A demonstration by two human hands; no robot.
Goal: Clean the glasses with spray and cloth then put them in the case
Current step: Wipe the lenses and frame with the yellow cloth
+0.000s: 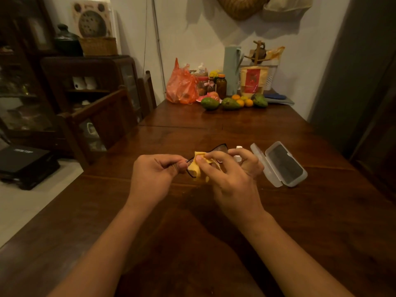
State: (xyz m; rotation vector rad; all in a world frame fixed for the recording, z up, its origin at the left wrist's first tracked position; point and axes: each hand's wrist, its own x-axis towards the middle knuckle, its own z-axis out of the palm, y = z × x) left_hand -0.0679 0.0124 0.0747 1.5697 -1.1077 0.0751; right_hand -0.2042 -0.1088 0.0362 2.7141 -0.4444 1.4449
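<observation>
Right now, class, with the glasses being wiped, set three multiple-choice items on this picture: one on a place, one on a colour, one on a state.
1. Where does the glasses case lie?
A. right of both hands
B. left of both hands
C. beside the fruit

2. What colour is the cloth?
A. blue
B. yellow
C. white

3. How is the case?
A. shut
B. open and holding no glasses
C. open with glasses inside

Key:
1 A, it lies on the table past the right hand.
2 B, yellow shows against the glasses.
3 B, its lid is back; the left hand holds the frame.
</observation>
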